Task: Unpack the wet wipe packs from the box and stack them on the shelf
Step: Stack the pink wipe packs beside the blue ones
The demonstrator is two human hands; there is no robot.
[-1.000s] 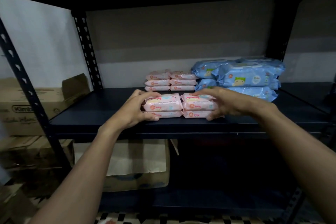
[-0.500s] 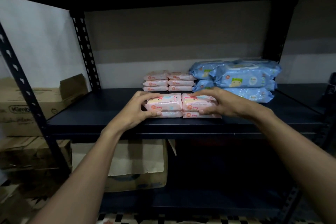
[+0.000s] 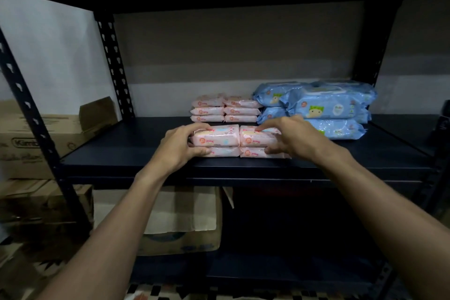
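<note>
Scanning L to R. Side box (image 3: 36, 139) sits outside the frame past the post (image 3: 29, 105), flap up. Low box (image 3: 180, 224) sits under the shelf (image 3: 117, 153), open. We cannot tell which one supplied the packs.

L hand (image 3: 181, 145): fingers curled over the top of the L stack, thumb pressed at the lower pack's end, i.e. gripping. Front packs (image 3: 215, 139): pink, two stacks side by side and touching, each two high, near the shelf's front lip. Rear packs (image 3: 224, 111): same pink type, two stacks three high, behind w/ a gap between. R hand (image 3: 291, 139): fingers spread over the R stack's top, thumb low at its front, also gripping. Blue packs (image 3: 326, 107): larger, piled just beside the rear packs and close behind the R hand.

Handling, our judgement: film-wrapped, soft, light, prob. slippery. A hard pinch will dent them. Best hold is at the short outer ends, both hands squeezing inward so the stacks move as one block.

Edges & room: front lip is close, so push back, not out. Open deck lies L of the packs. To the R, the blue pile limits travel. Headroom under the upper shelf looks ample.
</note>
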